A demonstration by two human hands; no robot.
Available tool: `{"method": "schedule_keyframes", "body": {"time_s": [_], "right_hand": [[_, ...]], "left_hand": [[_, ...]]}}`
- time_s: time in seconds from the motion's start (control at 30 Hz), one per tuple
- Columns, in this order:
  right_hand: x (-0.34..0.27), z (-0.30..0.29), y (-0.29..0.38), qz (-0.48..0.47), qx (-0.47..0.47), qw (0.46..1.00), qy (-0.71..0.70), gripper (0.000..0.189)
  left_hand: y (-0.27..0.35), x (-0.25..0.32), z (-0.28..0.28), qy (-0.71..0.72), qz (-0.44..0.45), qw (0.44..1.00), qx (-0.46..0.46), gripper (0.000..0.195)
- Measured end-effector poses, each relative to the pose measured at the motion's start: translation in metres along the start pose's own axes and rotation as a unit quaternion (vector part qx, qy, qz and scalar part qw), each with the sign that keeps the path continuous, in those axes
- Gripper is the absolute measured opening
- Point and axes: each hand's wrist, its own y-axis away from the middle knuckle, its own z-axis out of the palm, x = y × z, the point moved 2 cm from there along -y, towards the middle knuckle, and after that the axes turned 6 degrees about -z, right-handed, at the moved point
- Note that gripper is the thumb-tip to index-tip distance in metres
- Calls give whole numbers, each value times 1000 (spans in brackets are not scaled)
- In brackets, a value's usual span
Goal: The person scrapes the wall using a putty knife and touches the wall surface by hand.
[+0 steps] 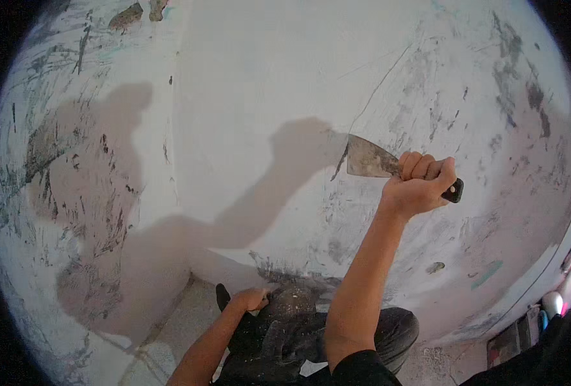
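My right hand grips the black handle of a putty knife with a wide, smeared metal blade. The blade's edge lies at or very near the wall, beside a dark crack that runs up and to the right. White, uneven coating with dark streaks and patches covers the wall to the right. Low in the view, my left hand is by my knee with its fingers curled; whether it holds something is hidden. A dark object shows just left of that hand.
An inner corner joins a second, scuffed wall at left, with chipped spots near its top. Speckled floor lies below. Several objects, among them a framed dark item, stand at lower right. My arm's shadow falls across the walls.
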Motion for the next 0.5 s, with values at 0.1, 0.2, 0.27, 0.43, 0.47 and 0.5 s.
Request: {"method": "schedule_keyframes", "body": {"time_s": [0.1,0.2,0.27,0.43,0.47,0.5], "right_hand": [[-29,0,-8,9,35,998,-42,50],[-19,7,-4,-20,-5,1000,-3,49],[-13,4,-3,-14,21,999,20,47],[-18,0,-8,2,14,998,-66,45],[-11,3,-5,-7,-17,1000,-19,44],[-8,2,-4,-16,-47,998,29,43]], "left_hand": [[4,-10,13,28,20,997,66,36],[-11,-8,7,8,-1,999,46,34],[-15,-7,9,-36,-40,998,-23,35],[-4,-10,7,2,-30,999,29,40],[0,1,2,-1,-21,1000,20,40],[5,12,-3,4,-11,1000,20,39]]}}
